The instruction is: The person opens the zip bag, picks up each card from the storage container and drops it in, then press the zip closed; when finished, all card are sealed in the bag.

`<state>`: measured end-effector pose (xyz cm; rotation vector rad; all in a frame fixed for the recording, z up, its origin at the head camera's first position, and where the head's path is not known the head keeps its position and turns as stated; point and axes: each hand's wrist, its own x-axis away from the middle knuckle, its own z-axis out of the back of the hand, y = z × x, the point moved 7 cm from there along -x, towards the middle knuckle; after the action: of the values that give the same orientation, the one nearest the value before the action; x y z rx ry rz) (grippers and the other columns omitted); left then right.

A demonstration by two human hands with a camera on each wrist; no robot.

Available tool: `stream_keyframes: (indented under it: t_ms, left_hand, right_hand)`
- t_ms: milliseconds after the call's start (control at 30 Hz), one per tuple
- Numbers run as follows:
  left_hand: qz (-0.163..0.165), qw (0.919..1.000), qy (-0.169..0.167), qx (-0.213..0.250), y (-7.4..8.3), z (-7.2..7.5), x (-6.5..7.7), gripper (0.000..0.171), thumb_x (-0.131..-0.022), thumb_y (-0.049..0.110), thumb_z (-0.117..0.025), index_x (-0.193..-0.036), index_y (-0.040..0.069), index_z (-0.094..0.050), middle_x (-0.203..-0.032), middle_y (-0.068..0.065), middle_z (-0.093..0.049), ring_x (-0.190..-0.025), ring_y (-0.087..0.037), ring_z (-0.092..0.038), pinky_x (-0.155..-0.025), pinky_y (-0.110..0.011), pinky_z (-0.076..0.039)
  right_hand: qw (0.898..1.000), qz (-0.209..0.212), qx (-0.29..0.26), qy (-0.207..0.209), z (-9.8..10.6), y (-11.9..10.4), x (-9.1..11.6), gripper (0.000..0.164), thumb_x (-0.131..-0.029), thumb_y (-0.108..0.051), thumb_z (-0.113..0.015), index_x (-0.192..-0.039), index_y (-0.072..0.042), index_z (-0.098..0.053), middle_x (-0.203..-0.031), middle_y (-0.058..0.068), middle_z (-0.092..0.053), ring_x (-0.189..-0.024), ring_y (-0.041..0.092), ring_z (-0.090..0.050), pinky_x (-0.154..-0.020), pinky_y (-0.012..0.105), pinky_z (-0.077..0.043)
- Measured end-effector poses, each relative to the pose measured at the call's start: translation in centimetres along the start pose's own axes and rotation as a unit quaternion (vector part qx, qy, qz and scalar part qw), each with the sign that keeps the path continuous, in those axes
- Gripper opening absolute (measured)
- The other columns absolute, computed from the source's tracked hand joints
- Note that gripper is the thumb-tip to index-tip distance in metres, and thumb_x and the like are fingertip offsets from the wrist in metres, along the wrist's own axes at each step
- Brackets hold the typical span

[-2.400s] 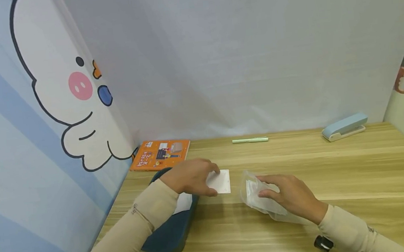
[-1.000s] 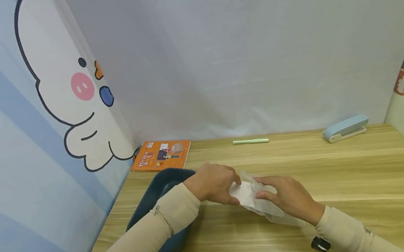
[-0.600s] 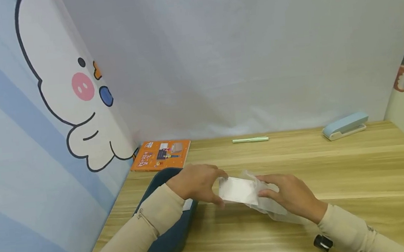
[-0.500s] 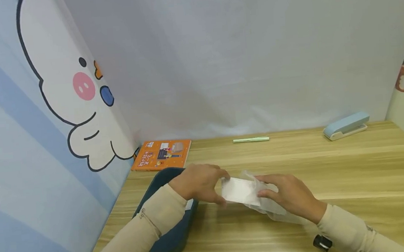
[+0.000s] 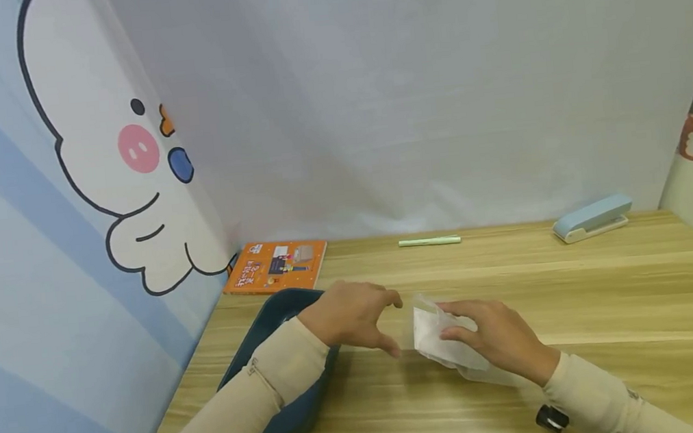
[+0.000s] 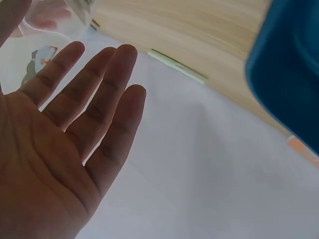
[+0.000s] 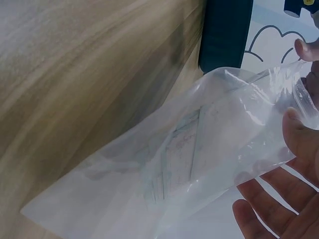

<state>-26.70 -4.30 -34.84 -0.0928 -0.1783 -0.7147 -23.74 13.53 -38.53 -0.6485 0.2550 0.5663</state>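
Observation:
My right hand (image 5: 499, 330) holds a clear plastic bag (image 5: 480, 372) just above the table, thumb on the near side and fingers behind. Inside the bag are flat white square packets (image 5: 428, 329), stacked near its mouth, which faces left. In the right wrist view the packets (image 7: 184, 144) show through the film of the bag (image 7: 99, 181). My left hand (image 5: 355, 315) is a little to the left of the bag mouth, thumb and fingers spread apart around nothing. Its bare palm and straight fingers show in the left wrist view, where the left hand (image 6: 65, 134) holds nothing.
A dark teal bin (image 5: 296, 413) stands under my left forearm, which hides part of its inside. Behind it lies an orange book (image 5: 279, 266). A light green pen (image 5: 429, 241) and a pale blue stapler (image 5: 592, 218) lie along the back edge of the wooden table (image 5: 626, 302).
Earlier my left hand carried a white packet from beside the bin to the bag. Packets that stuck out of the mouth now sit deeper inside, and the left hand has let go.

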Motion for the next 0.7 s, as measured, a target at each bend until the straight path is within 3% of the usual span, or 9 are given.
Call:
stream_keyframes:
  t_ms: [200, 367, 467, 567, 700]
  left_hand:
    - [0.045, 0.9987, -0.011, 0.021, -3.2, -1.3, 1.6, 0.061, -0.082, 0.058, -0.076, -0.131, 0.024, -0.066, -0.13, 0.004, -0.065, -0.108, -0.016, -0.065, -0.082, -0.039, -0.054]
    - [0.093, 0.9948, -0.015, 0.037, -7.3, -3.0, 3.2, 0.043, -0.089, 0.043, -0.077, -0.124, 0.02, -0.07, -0.121, 0.001, -0.068, -0.098, -0.017, -0.067, -0.075, -0.039, -0.054]
    - [0.123, 0.9901, -0.026, 0.061, -9.8, -4.3, 3.9, 0.036, -0.088, 0.032, -0.079, -0.12, 0.016, -0.072, -0.114, -0.001, -0.071, -0.098, -0.019, -0.067, -0.08, -0.041, -0.055]
    - [0.155, 0.9828, -0.057, 0.082, -11.7, -5.9, 4.4, 0.039, -0.086, 0.029, -0.081, -0.12, 0.013, -0.072, -0.116, -0.002, -0.07, -0.105, -0.024, -0.066, -0.086, -0.044, -0.054]
    - [0.19, 0.9715, -0.104, 0.097, -13.0, -8.0, 5.0, 0.056, -0.078, 0.033, -0.088, -0.126, 0.011, -0.069, -0.125, -0.007, -0.067, -0.115, -0.03, -0.062, -0.094, -0.051, -0.049]
  right_hand:
    - [1.0, -0.02, -0.003, 0.008, 0.5, 0.4, 0.0, 0.044, -0.086, -0.031, -0.079, -0.122, -0.008, -0.073, -0.119, 0.007, -0.071, -0.104, 0.028, -0.069, -0.079, 0.045, -0.056]
    - [0.999, -0.033, -0.024, 0.008, 0.7, 0.6, -0.2, 0.047, -0.087, -0.03, -0.078, -0.126, -0.006, -0.07, -0.123, 0.008, -0.069, -0.109, 0.03, -0.067, -0.083, 0.048, -0.055]
    - [0.999, -0.026, -0.027, 0.006, 0.6, 0.6, -0.2, 0.047, -0.086, -0.028, -0.079, -0.126, -0.005, -0.07, -0.125, 0.007, -0.068, -0.11, 0.029, -0.067, -0.084, 0.047, -0.055]
    - [0.999, -0.022, -0.027, 0.009, 0.6, 0.6, -0.2, 0.047, -0.085, -0.027, -0.08, -0.126, -0.005, -0.07, -0.125, 0.006, -0.068, -0.11, 0.028, -0.067, -0.084, 0.046, -0.055]
    - [0.999, -0.021, -0.03, 0.015, 0.7, 0.6, -0.3, 0.048, -0.085, -0.027, -0.08, -0.126, -0.005, -0.07, -0.125, 0.006, -0.068, -0.11, 0.028, -0.067, -0.085, 0.047, -0.055]
